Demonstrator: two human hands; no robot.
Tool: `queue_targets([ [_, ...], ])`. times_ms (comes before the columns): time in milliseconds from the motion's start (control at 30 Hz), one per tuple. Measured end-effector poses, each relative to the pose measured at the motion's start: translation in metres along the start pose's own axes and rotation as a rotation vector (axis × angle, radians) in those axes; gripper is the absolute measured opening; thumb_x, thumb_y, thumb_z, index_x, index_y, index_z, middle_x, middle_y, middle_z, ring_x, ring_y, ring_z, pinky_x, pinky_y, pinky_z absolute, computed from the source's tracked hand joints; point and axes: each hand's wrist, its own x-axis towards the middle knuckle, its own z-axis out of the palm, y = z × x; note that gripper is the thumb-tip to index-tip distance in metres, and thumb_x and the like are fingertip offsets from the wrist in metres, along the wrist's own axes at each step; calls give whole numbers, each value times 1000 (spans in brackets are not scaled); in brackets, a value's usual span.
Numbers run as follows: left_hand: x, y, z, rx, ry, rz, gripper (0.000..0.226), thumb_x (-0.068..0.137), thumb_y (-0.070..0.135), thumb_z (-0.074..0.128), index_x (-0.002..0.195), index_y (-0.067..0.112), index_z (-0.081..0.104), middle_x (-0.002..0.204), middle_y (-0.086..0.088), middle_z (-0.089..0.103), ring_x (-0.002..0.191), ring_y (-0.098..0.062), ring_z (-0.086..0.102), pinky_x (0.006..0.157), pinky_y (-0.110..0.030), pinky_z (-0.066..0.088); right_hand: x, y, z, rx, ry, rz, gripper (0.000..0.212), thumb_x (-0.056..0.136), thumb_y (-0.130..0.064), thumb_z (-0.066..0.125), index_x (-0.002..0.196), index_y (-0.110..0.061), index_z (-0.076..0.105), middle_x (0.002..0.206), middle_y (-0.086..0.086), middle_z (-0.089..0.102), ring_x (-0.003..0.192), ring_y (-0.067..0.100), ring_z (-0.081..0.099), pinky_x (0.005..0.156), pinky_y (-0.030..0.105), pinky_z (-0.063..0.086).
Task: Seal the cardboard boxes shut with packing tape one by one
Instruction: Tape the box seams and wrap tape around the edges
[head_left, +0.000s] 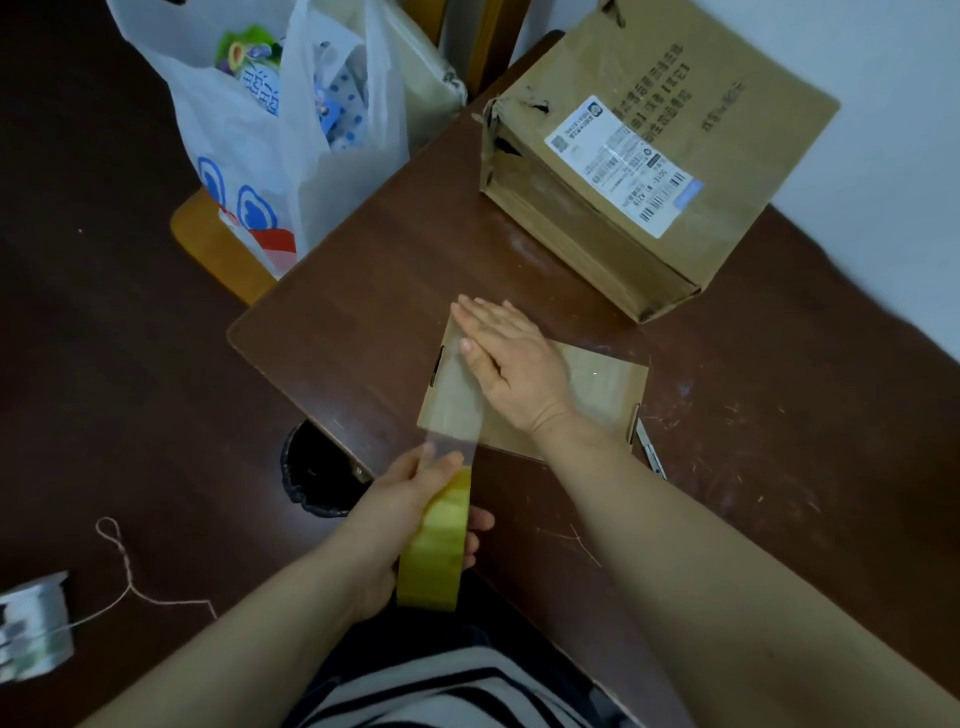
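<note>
Left hand (410, 499) grips the tape roll (434, 545) near the small box (597, 384); right hand (511, 358) lies flat, open, on it.

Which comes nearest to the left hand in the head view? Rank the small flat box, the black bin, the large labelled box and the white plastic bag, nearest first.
From the left hand, which grips the tape roll:
1. Black bin, just to its left, below the table edge.
2. Small flat box, ahead, under the right hand.
3. White plastic bag, far ahead-left.
4. Large labelled box, far ahead-right.
The first two are close.
</note>
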Motion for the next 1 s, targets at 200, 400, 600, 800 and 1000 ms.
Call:
queue_targets([
  [200, 21, -10, -2, 12, 29, -37, 20, 98, 22, 52, 115, 11, 50, 64, -20, 62, 49, -27, 59, 47, -33, 52, 1, 3, 2, -149, -85, -21, 51, 100, -36, 44, 146, -14, 36, 153, 2, 34, 142, 15, 29, 117, 21, 2],
  [400, 41, -3, 0, -32, 54, -136, 12, 99, 16, 50, 105, 6, 52, 59, -19, 63, 43, -25, 60, 41, -31, 51, -3, 2, 15, -464, -139, -2, 58, 103, -42, 19, 153, -14, 7, 161, 2, 8, 147, 13, 12, 118, 31, -7],
  [600, 48, 4, 5, -83, 48, -191, 14, 97, 14, 54, 96, 0, 56, 58, -18, 65, 41, -23, 61, 39, -28, 50, -3, -12, 22, -385, -207, 173, 76, 91, -66, 4, 152, -21, -9, 161, 0, -12, 147, 17, -7, 111, 46, -22],
  [800, 50, 6, 5, -101, 42, -198, 15, 97, 13, 53, 90, 2, 58, 57, -17, 63, 41, -21, 60, 40, -28, 52, -8, -21, 25, -468, -163, 193, 91, 82, -75, 1, 153, -18, -6, 161, 9, -2, 147, 25, 2, 115, 56, -9],
  [1000, 49, 4, 3, -137, 12, -242, 18, 97, 16, 54, 94, -1, 57, 60, -17, 61, 41, -22, 59, 39, -28, 50, -11, 5, -15, -124, -432, 125, 126, 64, -73, 64, 147, -34, -23, 154, 5, -33, 138, 15, -34, 112, 45, -22],
])
